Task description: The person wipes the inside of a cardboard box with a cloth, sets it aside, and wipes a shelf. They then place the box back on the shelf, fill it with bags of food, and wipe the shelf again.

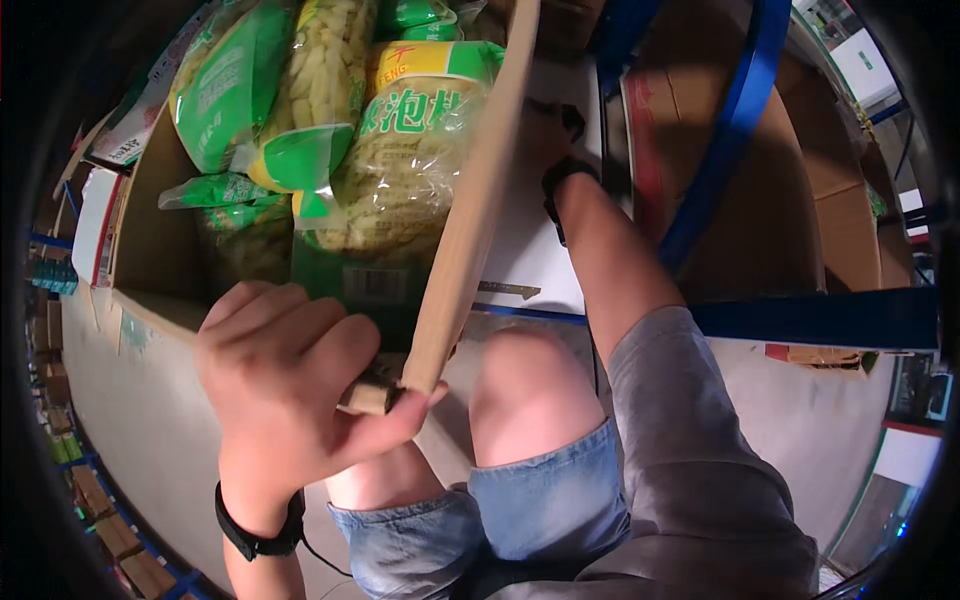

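Note:
A cardboard box point(468, 235) full of clear and green plastic food packs is tilted in front of me. My left hand point(285, 365) is closed over its near edge, fingers curled inward and thumb beneath the corner. Inside lie a pack with a yellow and green label point(415, 125), a pack of pale pieces point(325, 90) and a green pack point(222, 95). My right hand point(545, 135) reaches behind the box's right wall, in shadow, and its fingers are hidden. Both wrists wear black bands.
A white surface point(520, 285) lies beside the box at its right. Blue metal shelf bars point(815, 320) frame the right side, one slanting upward. Another open cardboard box point(740, 200) stands on that side. Shelves with goods point(105, 500) run along the left edge.

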`<state>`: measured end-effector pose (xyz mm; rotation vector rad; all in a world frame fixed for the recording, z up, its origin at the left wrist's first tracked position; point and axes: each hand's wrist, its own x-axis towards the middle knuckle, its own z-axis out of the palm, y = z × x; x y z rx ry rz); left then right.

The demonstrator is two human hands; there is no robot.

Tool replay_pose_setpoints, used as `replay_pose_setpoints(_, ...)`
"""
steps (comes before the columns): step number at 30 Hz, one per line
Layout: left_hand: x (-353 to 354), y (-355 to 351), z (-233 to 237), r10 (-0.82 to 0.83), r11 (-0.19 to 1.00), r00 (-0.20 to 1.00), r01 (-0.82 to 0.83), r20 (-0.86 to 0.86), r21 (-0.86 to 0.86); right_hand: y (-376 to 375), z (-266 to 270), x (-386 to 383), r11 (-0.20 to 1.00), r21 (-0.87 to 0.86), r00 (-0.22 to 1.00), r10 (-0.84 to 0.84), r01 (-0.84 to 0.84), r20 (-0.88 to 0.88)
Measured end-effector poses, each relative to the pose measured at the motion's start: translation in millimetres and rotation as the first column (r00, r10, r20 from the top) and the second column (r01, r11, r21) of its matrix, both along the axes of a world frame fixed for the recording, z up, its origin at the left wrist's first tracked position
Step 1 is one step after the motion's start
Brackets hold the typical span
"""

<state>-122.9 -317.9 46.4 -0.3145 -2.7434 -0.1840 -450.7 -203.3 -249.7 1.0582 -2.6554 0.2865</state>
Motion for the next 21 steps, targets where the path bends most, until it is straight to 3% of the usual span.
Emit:
replay_pose_setpoints(1,2,0,0,0.017,1.000,0.999,-0.018,0.035,0.016,-2,-1,-5,0.993,0.071,0.975,0.111,-0.099,-0.190)
replay_pose_setpoints(4,10,0,1,0.059,0.997,0.977,-0.067,0.204,0.033,-4,30,18,0.987,0.076,0.985,-0.150,0.144,0.081)
replay_pose_setpoints(7,12,-2,-3,0.022,1.000,0.987,-0.025,0.159,0.017,-13,8,-20,0.944,0.274,0.969,-0.220,0.183,0.110)
replay_pose_setpoints(8,2,-1,-6,-0.016,0.999,1.000,0.015,-0.024,-0.038,-17,0,-29,0.936,0.284,0.970,-0.235,0.207,0.066)
replay_pose_setpoints(10,2,-4,-4,-0.027,0.999,0.999,0.028,0.043,-0.030,-23,-9,-41,0.918,0.296,0.963,-0.267,0.262,-0.024)
replay_pose_setpoints(13,3,-8,-5,-0.049,0.997,0.999,0.050,0.020,-0.056,-30,-17,-55,0.927,0.167,0.942,-0.328,0.336,-0.075)
replay_pose_setpoints(17,1,-10,-11,-0.067,0.997,0.997,0.065,-0.032,-0.050,-56,-34,-81,0.876,-0.196,0.822,-0.482,0.441,-0.304)
replay_pose_setpoints(19,1,-11,-12,-0.079,0.995,0.995,0.075,-0.060,-0.073,-58,-32,-92,0.866,-0.209,0.815,-0.498,0.454,-0.295)
replay_pose_setpoints(21,28,-15,-8,0.003,0.990,0.974,0.030,0.227,-0.141,-54,-30,-98,0.878,-0.136,0.845,-0.478,0.459,-0.239)
